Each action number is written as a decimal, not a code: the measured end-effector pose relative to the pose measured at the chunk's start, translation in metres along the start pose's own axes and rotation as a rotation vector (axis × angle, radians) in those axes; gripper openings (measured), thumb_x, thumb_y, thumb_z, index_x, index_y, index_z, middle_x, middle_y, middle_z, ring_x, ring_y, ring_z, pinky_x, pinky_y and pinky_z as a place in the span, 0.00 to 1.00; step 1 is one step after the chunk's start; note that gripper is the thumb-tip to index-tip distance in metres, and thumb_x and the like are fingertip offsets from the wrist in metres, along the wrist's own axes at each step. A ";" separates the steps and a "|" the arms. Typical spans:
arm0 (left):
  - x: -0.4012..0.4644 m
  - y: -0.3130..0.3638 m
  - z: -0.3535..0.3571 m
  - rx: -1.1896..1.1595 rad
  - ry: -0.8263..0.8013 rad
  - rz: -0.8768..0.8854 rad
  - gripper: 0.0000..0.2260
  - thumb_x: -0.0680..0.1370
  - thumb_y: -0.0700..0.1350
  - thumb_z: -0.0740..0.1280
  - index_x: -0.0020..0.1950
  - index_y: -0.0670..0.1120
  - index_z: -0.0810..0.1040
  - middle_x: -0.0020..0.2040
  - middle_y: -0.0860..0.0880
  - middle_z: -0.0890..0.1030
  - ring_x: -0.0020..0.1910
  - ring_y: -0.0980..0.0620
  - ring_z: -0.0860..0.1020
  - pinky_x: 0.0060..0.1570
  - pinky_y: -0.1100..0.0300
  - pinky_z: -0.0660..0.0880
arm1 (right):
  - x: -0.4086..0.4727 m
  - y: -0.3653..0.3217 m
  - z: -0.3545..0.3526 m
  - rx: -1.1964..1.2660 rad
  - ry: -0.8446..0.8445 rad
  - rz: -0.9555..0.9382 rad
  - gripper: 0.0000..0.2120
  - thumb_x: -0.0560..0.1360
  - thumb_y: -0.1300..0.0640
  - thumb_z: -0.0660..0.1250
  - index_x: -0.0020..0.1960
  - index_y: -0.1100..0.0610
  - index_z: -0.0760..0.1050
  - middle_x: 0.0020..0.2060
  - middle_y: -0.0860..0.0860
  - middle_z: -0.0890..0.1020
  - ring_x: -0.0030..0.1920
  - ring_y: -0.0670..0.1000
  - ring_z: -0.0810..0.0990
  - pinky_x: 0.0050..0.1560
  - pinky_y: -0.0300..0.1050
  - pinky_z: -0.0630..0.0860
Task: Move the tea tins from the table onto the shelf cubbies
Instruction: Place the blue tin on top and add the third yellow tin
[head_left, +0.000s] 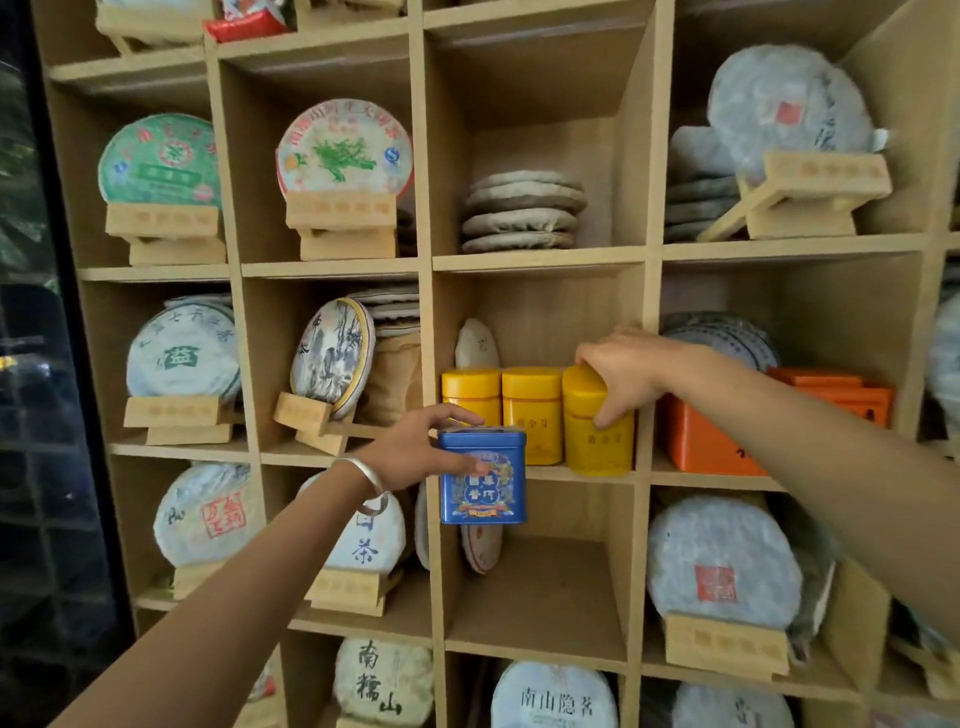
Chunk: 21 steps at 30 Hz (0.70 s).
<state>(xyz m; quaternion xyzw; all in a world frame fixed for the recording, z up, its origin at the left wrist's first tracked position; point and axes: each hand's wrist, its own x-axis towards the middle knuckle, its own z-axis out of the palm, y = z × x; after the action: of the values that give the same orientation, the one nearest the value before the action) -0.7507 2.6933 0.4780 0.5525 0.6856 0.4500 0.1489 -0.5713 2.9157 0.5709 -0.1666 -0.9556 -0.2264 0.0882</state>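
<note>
Wooden cubbies, left hand gripping blue tin, right hand gripping yellow tin

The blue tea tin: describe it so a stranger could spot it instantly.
Find the wooden cubby shelf and the middle cubby with three yellow tins in a row. In front of that cubby's left side, the left hand holds the blue tea tin. It alone is blue and square-sided with an ornate label.

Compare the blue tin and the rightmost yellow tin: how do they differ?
The blue tin is square-sided with a printed label; the rightmost yellow tin is rounded and plainer. The blue tin is held in front of the shelf by the left hand; the yellow stands in the cubby under the right hand. Both are upright.
</note>
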 end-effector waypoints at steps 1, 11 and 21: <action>0.002 -0.002 0.000 0.000 -0.008 0.008 0.21 0.68 0.43 0.77 0.58 0.53 0.76 0.57 0.46 0.79 0.52 0.51 0.83 0.46 0.57 0.82 | 0.001 0.000 0.001 0.010 -0.025 0.017 0.36 0.60 0.34 0.73 0.60 0.52 0.69 0.52 0.52 0.77 0.50 0.54 0.75 0.46 0.47 0.73; 0.015 -0.019 0.005 -0.046 -0.066 0.061 0.21 0.67 0.42 0.78 0.57 0.54 0.77 0.55 0.49 0.81 0.49 0.54 0.83 0.42 0.62 0.81 | 0.013 -0.004 0.015 -0.039 -0.040 0.065 0.23 0.66 0.39 0.72 0.50 0.56 0.76 0.47 0.52 0.77 0.45 0.53 0.77 0.45 0.49 0.78; 0.017 -0.024 0.006 -0.053 -0.092 0.075 0.22 0.67 0.43 0.78 0.58 0.54 0.76 0.56 0.49 0.80 0.49 0.54 0.83 0.43 0.60 0.81 | 0.012 -0.003 0.022 -0.012 -0.014 0.077 0.25 0.66 0.40 0.72 0.55 0.56 0.74 0.50 0.52 0.76 0.48 0.52 0.76 0.46 0.47 0.76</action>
<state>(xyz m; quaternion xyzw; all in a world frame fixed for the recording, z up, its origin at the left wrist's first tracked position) -0.7677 2.7118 0.4610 0.5937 0.6448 0.4472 0.1781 -0.5857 2.9261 0.5535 -0.2057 -0.9477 -0.2274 0.0890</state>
